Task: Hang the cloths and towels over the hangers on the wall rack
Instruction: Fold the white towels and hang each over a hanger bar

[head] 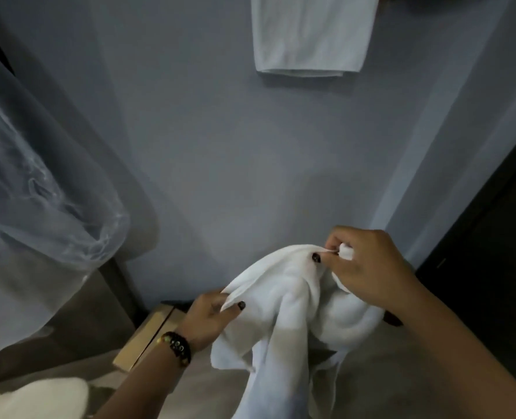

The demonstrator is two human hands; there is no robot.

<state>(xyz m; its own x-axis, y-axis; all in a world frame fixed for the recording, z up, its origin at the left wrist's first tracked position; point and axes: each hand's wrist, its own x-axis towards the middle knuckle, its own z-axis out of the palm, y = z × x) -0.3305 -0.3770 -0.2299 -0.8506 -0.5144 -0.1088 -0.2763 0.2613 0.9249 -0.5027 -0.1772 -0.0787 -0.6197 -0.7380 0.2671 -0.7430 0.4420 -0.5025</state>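
Towel (293, 300): white, bunched low in front of the wall, between both hands, its tail hanging down.
Right hand (368, 267): fingers pinched on a top corner, probably finding an edge.
Left hand (211, 313): thumb and fingers grip the opposite edge, spreading it for draping.
Hung towel (308, 34): already folded over, high on the wall; hanger hidden.

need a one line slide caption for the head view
Both hands, left hand and right hand, grip a bunched white towel below a folded cloth already hanging on the wall.

Two white towels (283, 313) (311, 34) (one hung), two hands (203, 317) (368, 267), one bracelet (176, 347).
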